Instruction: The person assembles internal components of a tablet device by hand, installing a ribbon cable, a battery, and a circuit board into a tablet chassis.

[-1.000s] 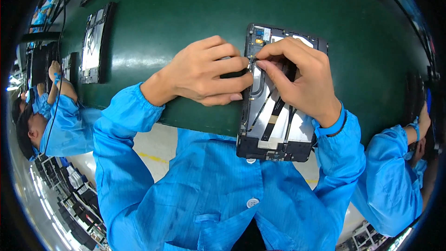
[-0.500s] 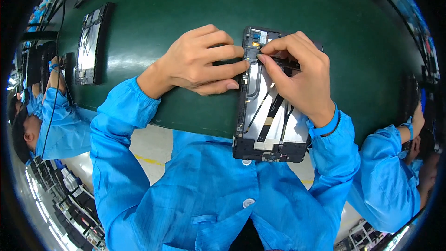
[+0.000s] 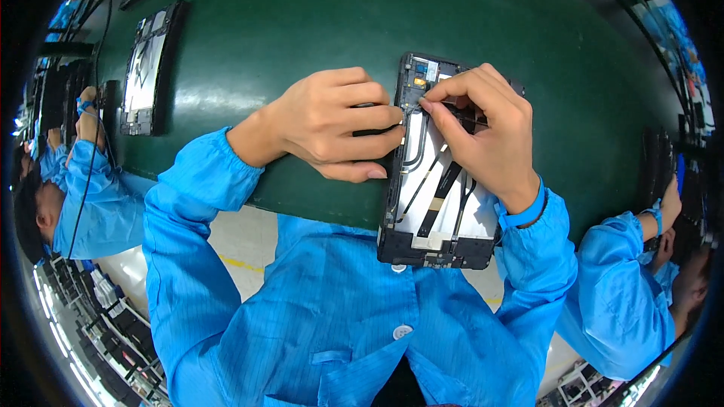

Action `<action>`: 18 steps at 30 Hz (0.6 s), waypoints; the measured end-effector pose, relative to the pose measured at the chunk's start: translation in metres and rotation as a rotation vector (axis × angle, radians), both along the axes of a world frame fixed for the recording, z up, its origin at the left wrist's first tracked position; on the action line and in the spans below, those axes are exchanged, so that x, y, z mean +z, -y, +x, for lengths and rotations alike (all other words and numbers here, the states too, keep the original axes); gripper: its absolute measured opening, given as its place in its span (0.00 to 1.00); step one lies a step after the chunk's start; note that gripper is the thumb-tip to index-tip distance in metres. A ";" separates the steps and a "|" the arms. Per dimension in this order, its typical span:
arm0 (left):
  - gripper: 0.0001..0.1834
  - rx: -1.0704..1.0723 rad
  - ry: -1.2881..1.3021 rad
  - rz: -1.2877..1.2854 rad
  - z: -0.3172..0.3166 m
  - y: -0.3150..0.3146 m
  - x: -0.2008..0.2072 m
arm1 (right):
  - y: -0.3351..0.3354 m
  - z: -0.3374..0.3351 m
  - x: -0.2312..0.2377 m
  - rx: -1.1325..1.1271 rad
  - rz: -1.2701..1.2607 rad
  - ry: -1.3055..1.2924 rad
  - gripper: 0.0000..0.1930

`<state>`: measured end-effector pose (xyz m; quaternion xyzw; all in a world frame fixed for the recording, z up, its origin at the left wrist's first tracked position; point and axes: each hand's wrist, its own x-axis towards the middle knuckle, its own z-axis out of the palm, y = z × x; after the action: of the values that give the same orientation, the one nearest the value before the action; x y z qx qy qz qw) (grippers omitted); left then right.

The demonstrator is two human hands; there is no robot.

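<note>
Mid-frame, the left hand [image 3: 332, 122], fingers parted, is lowered while the tablet [image 3: 446, 188] is still worked by the pinched right hand [image 3: 489, 120], contents indeterminable.

Bright, even light | pale glare on green tabletop [image 3: 302, 22] | rim curved, stretched | corners black

An opened tablet [image 3: 441, 200] lies face-up on the green desk [image 3: 302, 30], near end jutting past its edge, far end angled slightly right. Inside its black frame [image 3: 390, 203]: a silvery panel [image 3: 481, 215] crossed by black ribbon cables [image 3: 446, 181].
</note>
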<state>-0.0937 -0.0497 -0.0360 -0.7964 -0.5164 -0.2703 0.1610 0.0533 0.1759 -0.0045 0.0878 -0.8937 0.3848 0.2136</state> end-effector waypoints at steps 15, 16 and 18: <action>0.17 0.015 0.035 -0.019 -0.011 -0.015 0.010 | -0.001 0.005 -0.002 0.032 -0.072 0.015 0.07; 0.19 0.021 0.024 -0.021 -0.018 -0.016 0.013 | 0.000 0.003 -0.003 0.034 -0.102 0.040 0.07; 0.20 0.025 0.036 -0.036 -0.020 -0.017 0.011 | 0.001 0.002 -0.003 0.012 -0.131 0.085 0.07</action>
<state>-0.1139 -0.0326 -0.0247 -0.7877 -0.5339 -0.2732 0.1408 0.0556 0.1751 -0.0074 0.0627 -0.8742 0.4472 0.1785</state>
